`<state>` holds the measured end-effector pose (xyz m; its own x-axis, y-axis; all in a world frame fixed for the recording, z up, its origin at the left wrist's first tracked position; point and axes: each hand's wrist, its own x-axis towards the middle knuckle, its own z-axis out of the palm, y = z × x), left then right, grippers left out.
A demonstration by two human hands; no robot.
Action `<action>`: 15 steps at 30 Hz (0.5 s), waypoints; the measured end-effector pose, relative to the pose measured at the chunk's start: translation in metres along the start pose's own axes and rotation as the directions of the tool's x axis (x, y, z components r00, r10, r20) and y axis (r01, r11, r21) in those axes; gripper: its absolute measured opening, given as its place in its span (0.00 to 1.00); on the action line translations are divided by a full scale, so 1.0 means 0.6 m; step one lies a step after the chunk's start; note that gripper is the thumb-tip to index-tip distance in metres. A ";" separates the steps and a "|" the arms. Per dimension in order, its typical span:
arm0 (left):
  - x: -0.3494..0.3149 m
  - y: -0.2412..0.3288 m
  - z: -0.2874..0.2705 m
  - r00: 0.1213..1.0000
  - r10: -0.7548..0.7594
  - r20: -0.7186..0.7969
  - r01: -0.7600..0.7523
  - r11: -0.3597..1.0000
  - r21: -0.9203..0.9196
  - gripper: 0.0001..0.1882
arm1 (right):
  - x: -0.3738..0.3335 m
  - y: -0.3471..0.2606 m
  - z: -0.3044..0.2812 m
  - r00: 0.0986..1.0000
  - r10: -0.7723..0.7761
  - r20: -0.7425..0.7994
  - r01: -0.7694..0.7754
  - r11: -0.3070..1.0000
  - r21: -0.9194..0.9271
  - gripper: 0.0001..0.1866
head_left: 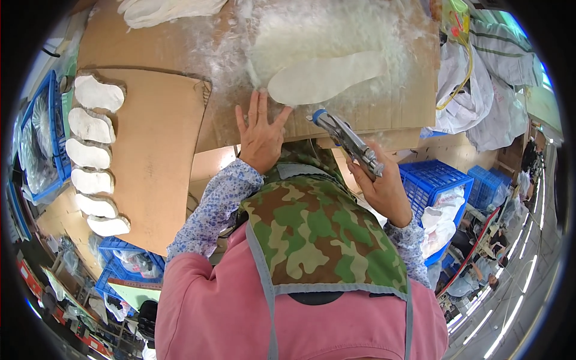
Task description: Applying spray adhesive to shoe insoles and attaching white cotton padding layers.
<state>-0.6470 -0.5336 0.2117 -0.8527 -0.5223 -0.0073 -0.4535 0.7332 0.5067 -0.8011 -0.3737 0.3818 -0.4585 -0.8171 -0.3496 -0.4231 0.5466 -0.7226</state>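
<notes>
A pale, sole-shaped insole [321,79] lies flat on the cardboard sheet [408,111], among a whitish, web-like residue. My left hand [261,139] rests on the cardboard's near part with fingers spread, their tips close to the insole's wider left end. It holds nothing. Wrapped around a metal spray gun [343,137] is my right hand [385,185]. The gun's blue-ringed nozzle points up and left, just short of the insole's near edge. Whether the trigger is pressed, I cannot tell.
On a brown board [150,132] at the left, several white, curved pieces [90,153] line its outer edge. More white insoles [171,11] lie at the far left. Blue crates [433,180] stand right of me, below white bags [465,90]. A yellow hose [467,78] hangs at the right.
</notes>
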 end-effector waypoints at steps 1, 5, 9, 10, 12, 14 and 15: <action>0.000 -0.001 0.000 1.000 0.005 -0.011 -0.005 1.000 -0.001 0.33 | -0.003 0.003 -0.001 1.000 -0.008 -0.014 0.008 1.000 -0.014 0.14; 0.000 0.002 0.000 1.000 -0.009 0.008 0.009 1.000 0.018 0.32 | -0.013 0.022 -0.016 0.996 0.034 -0.080 -0.037 0.999 -0.033 0.13; 0.000 0.003 -0.002 1.000 -0.003 -0.010 0.003 1.000 0.006 0.30 | -0.010 0.042 -0.024 0.985 0.040 -0.168 -0.051 0.997 -0.063 0.12; 0.001 0.003 -0.002 1.000 -0.001 -0.021 0.001 1.000 0.011 0.31 | -0.010 0.043 -0.027 0.978 0.074 -0.196 -0.093 0.991 -0.092 0.12; 0.001 0.005 -0.002 1.000 -0.012 -0.012 0.012 1.000 0.020 0.31 | -0.008 0.041 -0.025 0.980 0.042 -0.193 -0.046 0.999 -0.016 0.13; 0.001 0.006 -0.002 1.000 -0.015 -0.012 0.016 1.000 0.023 0.31 | -0.009 0.034 -0.023 0.977 0.026 -0.211 -0.012 0.998 0.066 0.13; 0.002 0.006 -0.002 1.000 -0.020 -0.011 0.020 1.000 0.021 0.31 | -0.010 0.029 -0.022 0.985 0.005 -0.175 0.003 0.999 0.047 0.14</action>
<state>-0.6493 -0.5317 0.2144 -0.8405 -0.5417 -0.0078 -0.4760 0.7316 0.4881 -0.8163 -0.3569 0.3792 -0.5903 -0.7694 -0.2439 -0.3871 0.5350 -0.7510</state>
